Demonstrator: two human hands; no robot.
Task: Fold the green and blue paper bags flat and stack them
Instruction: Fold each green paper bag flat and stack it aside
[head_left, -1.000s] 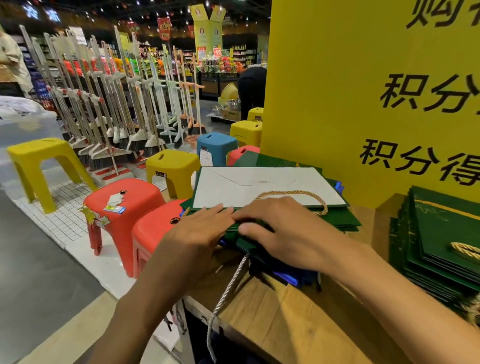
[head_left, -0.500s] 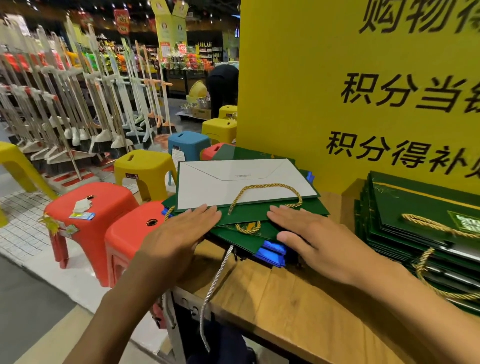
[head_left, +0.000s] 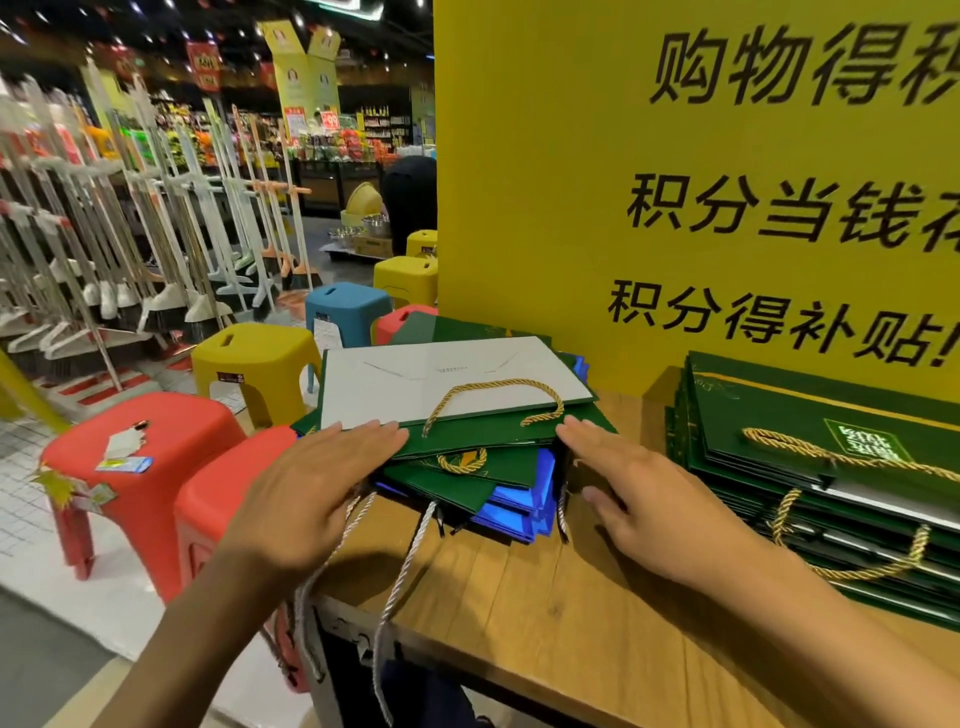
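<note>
On my feed the tall yellow signboard (head_left: 675, 208) at the far right reads in black characters: 购物得积 on the top line and 积分当钱 on the second, both cut off by the frame edge, then 积分得补贴! on the third. The stack of flat green and blue paper bags (head_left: 483, 462) lies on the light wooden tabletop (head_left: 519, 597) just in front of that board, toward the table's left end. Its top bag (head_left: 447, 379) shows a pale grey panel with a line of print too small for me to read, and a gold twisted cord handle (head_left: 493, 387) lies across it. The left hand (head_left: 306, 493) is spread flat, fingers (head_left: 363, 436) straight and close together, their tips touching the near left edge of the stack's upper green sheet and gripping nothing. The right hand (head_left: 649, 504) is also flat, with its straight fingers (head_left: 587, 441) set against the stack's near right corner, and it holds nothing. White cord handles (head_left: 400, 571) dangle from the lower bags over the table's near edge. To the right sits a second pile of dark green bags (head_left: 769, 410) with gold cords, carrying a light green square label (head_left: 867, 441) I cannot make out. Left of the table stand red plastic stools (head_left: 140, 447), one with stickers I cannot read, a yellow stool (head_left: 254, 358) and a blue stool (head_left: 345, 306), with rows of brooms (head_left: 156, 234) further left.
</note>
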